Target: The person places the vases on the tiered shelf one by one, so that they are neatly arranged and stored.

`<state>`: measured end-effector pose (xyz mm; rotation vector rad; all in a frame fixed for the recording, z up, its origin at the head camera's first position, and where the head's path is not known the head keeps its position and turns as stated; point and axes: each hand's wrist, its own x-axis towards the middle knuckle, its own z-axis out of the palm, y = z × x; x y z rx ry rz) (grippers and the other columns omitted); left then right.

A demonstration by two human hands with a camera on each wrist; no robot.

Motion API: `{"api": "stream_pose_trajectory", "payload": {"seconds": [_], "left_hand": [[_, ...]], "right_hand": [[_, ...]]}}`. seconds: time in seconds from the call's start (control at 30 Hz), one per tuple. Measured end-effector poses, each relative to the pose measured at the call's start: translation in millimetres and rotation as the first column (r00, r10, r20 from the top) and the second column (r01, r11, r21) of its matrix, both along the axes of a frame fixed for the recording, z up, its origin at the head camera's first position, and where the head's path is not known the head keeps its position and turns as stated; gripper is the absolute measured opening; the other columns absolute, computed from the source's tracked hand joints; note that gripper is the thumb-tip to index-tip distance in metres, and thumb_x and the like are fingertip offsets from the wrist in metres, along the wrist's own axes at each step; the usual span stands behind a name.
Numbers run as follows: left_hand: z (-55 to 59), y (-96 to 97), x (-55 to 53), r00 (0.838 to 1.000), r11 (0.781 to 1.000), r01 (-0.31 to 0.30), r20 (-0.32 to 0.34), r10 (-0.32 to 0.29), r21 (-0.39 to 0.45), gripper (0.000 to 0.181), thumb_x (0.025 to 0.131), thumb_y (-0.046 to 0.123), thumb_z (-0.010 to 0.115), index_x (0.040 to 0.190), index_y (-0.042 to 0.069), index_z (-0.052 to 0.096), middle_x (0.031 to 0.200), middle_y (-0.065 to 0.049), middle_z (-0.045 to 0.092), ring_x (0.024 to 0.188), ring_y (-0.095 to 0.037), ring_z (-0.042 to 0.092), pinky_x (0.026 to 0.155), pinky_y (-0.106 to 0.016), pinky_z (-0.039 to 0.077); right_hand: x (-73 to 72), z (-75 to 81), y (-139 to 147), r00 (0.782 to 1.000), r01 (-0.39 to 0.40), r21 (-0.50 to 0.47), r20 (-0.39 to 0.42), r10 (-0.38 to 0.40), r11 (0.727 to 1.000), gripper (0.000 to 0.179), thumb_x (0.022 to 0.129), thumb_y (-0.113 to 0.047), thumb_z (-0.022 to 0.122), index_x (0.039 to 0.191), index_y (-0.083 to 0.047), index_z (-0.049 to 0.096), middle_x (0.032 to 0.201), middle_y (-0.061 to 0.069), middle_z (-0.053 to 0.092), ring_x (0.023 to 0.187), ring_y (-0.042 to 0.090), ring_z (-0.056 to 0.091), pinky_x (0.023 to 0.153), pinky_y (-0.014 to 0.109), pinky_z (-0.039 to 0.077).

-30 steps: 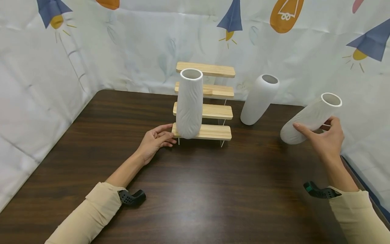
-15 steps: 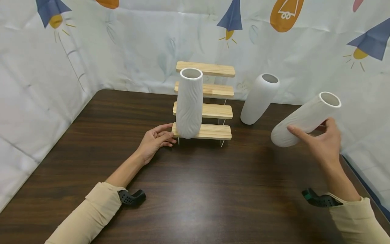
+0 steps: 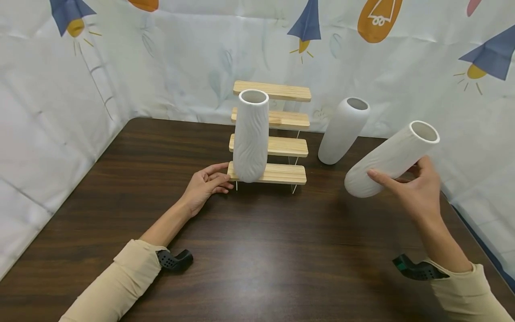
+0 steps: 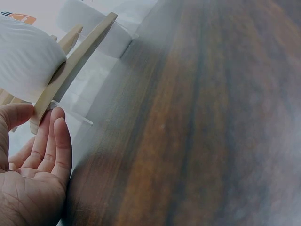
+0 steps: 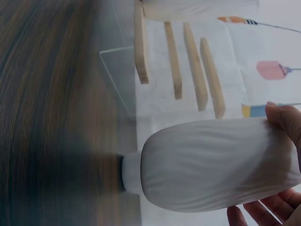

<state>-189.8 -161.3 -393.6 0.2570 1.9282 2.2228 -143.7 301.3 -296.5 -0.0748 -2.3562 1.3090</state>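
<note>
A wooden tiered display stand point(image 3: 287, 173) with clear supports stands near the back of the table. On its lowest board, toward the left end, one white ribbed vase point(image 3: 250, 138) is upright. My left hand point(image 3: 203, 190) pinches that board's left end, thumb above and fingers beneath, as the left wrist view point(image 4: 42, 174) shows. To the right, my right hand point(image 3: 418, 192) grips a second white ribbed vase point(image 3: 392, 158) around its side. This vase is tilted, mouth up to the right, its base off the table. The far-side fingers are partly hidden behind it.
A third, smooth white vase point(image 3: 342, 132) stands on the dark wood table point(image 3: 241, 250) between the stand and the held vase. Behind the table hangs a white printed curtain point(image 3: 181, 67). Black bands circle both wrists.
My right hand has carried the tilted vase leftward, toward the stand, and its base has come slightly nearer me. The left hand, stand and other vases stay where they were.
</note>
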Motion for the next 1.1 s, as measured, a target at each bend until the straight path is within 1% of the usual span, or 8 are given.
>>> {"api": "stream_pose_trajectory", "payload": {"seconds": [0.2, 0.27, 0.47, 0.67, 0.9, 1.1], "left_hand": [[0.9, 0.4, 0.0, 1.0, 1.0, -0.005, 0.005, 0.005, -0.002, 0.053, 0.102, 0.008, 0.063, 0.151, 0.0, 0.044, 0.1, 0.004, 0.075, 0.086, -0.011, 0.072, 0.076, -0.025, 0.061], [0.9, -0.1, -0.1, 1.0, 1.0, 0.002, -0.001, -0.002, -0.002, 0.054, 0.102, 0.008, 0.063, 0.151, -0.002, 0.043, 0.1, 0.005, 0.075, 0.086, -0.011, 0.072, 0.076, -0.025, 0.061], [0.0, -0.6, 0.1, 1.0, 1.0, 0.004, -0.008, -0.004, 0.001, 0.054, 0.102, 0.009, 0.063, 0.151, -0.002, 0.043, 0.1, 0.004, 0.075, 0.086, -0.011, 0.072, 0.076, -0.025, 0.061], [-1.8, -1.2, -1.0, 1.0, 1.0, 0.005, -0.008, -0.005, -0.002, 0.054, 0.103, 0.009, 0.063, 0.151, -0.003, 0.042, 0.1, 0.004, 0.074, 0.086, -0.011, 0.072, 0.077, -0.025, 0.061], [-2.2, -0.8, -1.3, 1.0, 1.0, 0.006, -0.011, -0.006, -0.001, 0.054, 0.103, 0.008, 0.062, 0.151, -0.003, 0.042, 0.1, 0.004, 0.074, 0.086, -0.011, 0.072, 0.077, -0.025, 0.061], [-1.3, 0.5, -0.7, 1.0, 1.0, 0.001, -0.003, -0.001, -0.004, 0.052, 0.102, 0.009, 0.063, 0.15, 0.0, 0.045, 0.101, 0.003, 0.074, 0.087, -0.012, 0.072, 0.077, -0.026, 0.061]], "right_hand": [[0.7, 1.8, -9, 0.997, -0.063, -0.001, -0.053, 0.063, 0.998, 0.065, 0.075, -0.004, 0.09, 0.13, -0.019, 0.058, 0.116, -0.006, 0.063, 0.101, 0.01, 0.062, 0.073, 0.01, 0.055], [1.0, 2.6, -12, 0.995, -0.083, 0.005, -0.061, 0.083, 0.997, 0.067, 0.075, -0.004, 0.09, 0.131, -0.019, 0.058, 0.118, -0.005, 0.063, 0.102, 0.011, 0.062, 0.073, 0.011, 0.055], [1.2, 4.5, -22, 0.991, -0.122, 0.019, -0.058, 0.123, 0.992, 0.07, 0.075, -0.006, 0.091, 0.135, -0.02, 0.057, 0.121, -0.005, 0.062, 0.105, 0.012, 0.061, 0.071, 0.012, 0.056], [-1.0, 4.6, -34, 0.984, -0.163, 0.03, -0.074, 0.165, 0.986, 0.074, 0.075, -0.007, 0.091, 0.138, -0.02, 0.057, 0.125, -0.003, 0.061, 0.107, 0.013, 0.061, 0.071, 0.014, 0.057], [-3.8, 6.5, -50, 0.971, -0.218, 0.021, -0.092, 0.219, 0.976, 0.077, 0.074, -0.006, 0.091, 0.141, -0.02, 0.056, 0.129, -0.001, 0.06, 0.109, 0.016, 0.061, 0.073, 0.017, 0.058], [-5.9, 8.4, -64, 0.965, -0.244, 0.005, -0.094, 0.244, 0.97, 0.079, 0.074, -0.007, 0.092, 0.142, -0.022, 0.055, 0.13, -0.002, 0.061, 0.111, 0.017, 0.061, 0.075, 0.017, 0.057]]}}
